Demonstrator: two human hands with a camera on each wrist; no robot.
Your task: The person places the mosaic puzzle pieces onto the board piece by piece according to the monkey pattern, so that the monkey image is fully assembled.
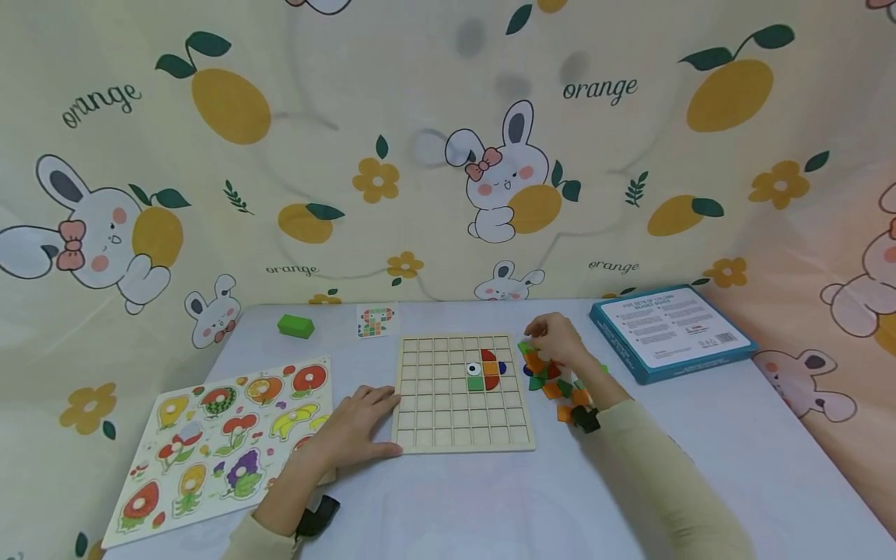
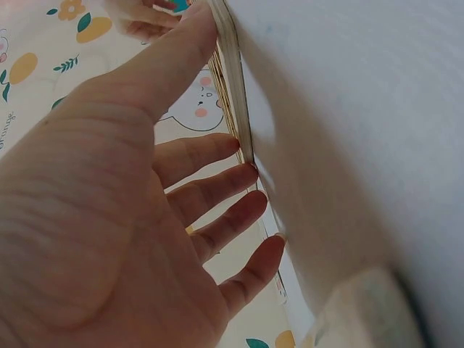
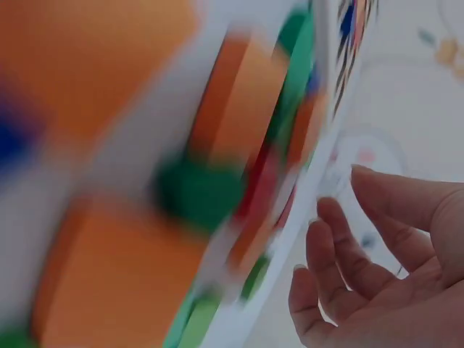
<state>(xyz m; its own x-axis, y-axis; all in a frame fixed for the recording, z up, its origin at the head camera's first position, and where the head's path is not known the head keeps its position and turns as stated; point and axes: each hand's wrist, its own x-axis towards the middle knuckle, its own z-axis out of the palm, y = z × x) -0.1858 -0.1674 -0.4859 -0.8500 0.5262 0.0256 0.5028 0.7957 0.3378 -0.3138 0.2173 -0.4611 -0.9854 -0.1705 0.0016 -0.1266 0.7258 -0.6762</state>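
Note:
A wooden grid board (image 1: pixel 434 424) lies on the table. On its right half sit a white eye tile (image 1: pixel 474 369), a green square (image 1: pixel 475 384), an orange tile (image 1: pixel 494 369), red pieces (image 1: pixel 488 356) and a blue piece (image 1: pixel 502 368). My left hand (image 1: pixel 353 428) touches the board's left edge with extended fingers; its thumb reaches the near corner. Above the far end of a pile of loose coloured pieces (image 1: pixel 551 391), right of the board, hovers my right hand (image 1: pixel 560 341). In the right wrist view its thumb and bent fingers (image 3: pixel 377 254) stand apart, with nothing visible between them.
At the left lies a fruit picture board (image 1: pixel 210 459), partly under my left forearm. A printed pattern card (image 1: pixel 378 320) and a green block (image 1: pixel 295 326) are at the back. The blue box (image 1: pixel 675 330) stands at the back right, beyond the pieces.

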